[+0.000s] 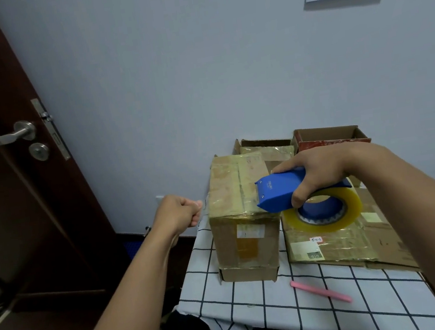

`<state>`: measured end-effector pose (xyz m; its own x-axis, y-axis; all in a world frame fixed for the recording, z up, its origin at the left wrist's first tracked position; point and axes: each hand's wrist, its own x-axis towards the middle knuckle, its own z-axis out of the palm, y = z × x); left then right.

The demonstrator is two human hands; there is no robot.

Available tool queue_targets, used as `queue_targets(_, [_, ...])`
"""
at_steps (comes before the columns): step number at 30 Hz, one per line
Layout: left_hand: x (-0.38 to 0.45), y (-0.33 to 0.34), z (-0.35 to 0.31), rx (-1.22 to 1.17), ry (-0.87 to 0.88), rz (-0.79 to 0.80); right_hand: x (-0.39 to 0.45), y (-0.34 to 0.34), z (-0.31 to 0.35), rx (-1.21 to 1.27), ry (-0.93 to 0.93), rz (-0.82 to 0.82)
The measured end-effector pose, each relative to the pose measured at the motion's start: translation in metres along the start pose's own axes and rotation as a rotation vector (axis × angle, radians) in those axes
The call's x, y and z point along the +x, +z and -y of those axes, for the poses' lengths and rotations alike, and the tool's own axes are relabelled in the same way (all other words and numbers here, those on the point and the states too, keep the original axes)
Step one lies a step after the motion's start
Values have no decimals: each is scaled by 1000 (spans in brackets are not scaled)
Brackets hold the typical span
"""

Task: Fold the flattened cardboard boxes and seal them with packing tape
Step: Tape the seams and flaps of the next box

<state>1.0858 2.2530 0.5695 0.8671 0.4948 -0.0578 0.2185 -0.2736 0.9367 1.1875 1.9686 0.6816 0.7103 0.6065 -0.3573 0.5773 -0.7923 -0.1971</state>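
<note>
Head view. The box [242, 217] stands upright on the table [270, 304], near its left edge, its top flaps closed and glossy with clear tape. It is old corrugated board, brown, creased and dented, with label remnants on the front and a loose lower flap sticking out at the base. It looks empty and so probably light; it would slide or tip under a sideways push, and its walls would buckle if squeezed mid-panel. The corners and folded edges are the stiff places to hold or brace it.

The right hand [319, 170] grips the dispenser [280, 191], fingers curled over the blue plastic body and the thumb underneath, beside the roll [325, 215]. The dispenser's front edge sits at the box's top right front corner. The plastic is hard and smooth, the roll a translucent yellow ring on a blue core; tape is thin, sticky and quick to wrinkle, so it wants steady tension.

The left hand [181, 211] hovers just beside the box's upper left edge, fingers curled into a loose fist. It may be pinching a tape end, but I cannot tell whether anything is between the fingers.

A flat box [340, 245] lies to the right under the roll, heavily taped and floppy at its flaps. Two open boxes [328, 136] stand behind by the wall. A pink pen-like stick [321, 291] lies on the checked cloth. A dark door [17, 163] with a metal handle is at left.
</note>
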Motion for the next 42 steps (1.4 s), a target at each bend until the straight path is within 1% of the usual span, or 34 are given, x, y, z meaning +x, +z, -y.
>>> queue_targets(6, [-4,6,9,12,-84,63,5,5,1,0,12,41])
queue_targets(13, [-3,11,11,-44,-128,92,6,7,-8,26,-7,36])
queue_targets(15, [-6,10,13,45,-139,115,6,9,-12,45,-21,30])
queue_targets(18, [-16,11,20,326,-169,127,4,13,-22,30,-19,19])
queue_targets(19, [-21,14,22,351,-144,84,3,15,-25,24,-19,15])
queue_targets(20, [-24,17,23,343,-75,-1,2,17,-27,24,-25,6])
queue_targets(22, [-36,25,21,290,134,-207,3,21,-30,48,-45,-11])
queue_targets(23, [-44,30,18,263,217,-271,4,23,-31,62,-56,-20])
queue_targets(24, [-53,35,14,239,271,-289,5,24,-32,70,-66,-29])
queue_targets(25, [-62,39,9,215,285,-264,6,25,-32,73,-69,-35])
queue_targets(28, [-85,53,3,107,257,-120,7,26,-32,77,-68,-47])
queue_targets(30, [-91,56,4,73,252,-95,6,27,-31,79,-69,-54])
queue_targets(31, [-90,57,3,98,252,-86,5,28,-30,81,-70,-58])
queue_targets(32, [-90,56,1,175,258,-77,4,28,-29,84,-71,-62])
queue_targets(33, [-89,55,-1,311,275,-81,4,29,-29,88,-72,-67])
queue_targets(35, [-81,57,-1,597,394,-99,5,29,-28,86,-70,-79])
queue_targets(36, [-78,60,-4,697,470,-66,5,30,-29,84,-68,-82])
queue_targets(37, [-74,64,-7,770,528,4,6,30,-30,83,-63,-83])
queue_targets(39, [-68,76,-12,892,581,134,5,31,-30,81,-63,-90])
queue_targets(40, [-65,81,-14,947,598,157,4,32,-31,83,-67,-100])
queue_targets(42, [-60,88,-17,986,623,126,3,35,-33,91,-82,-124])
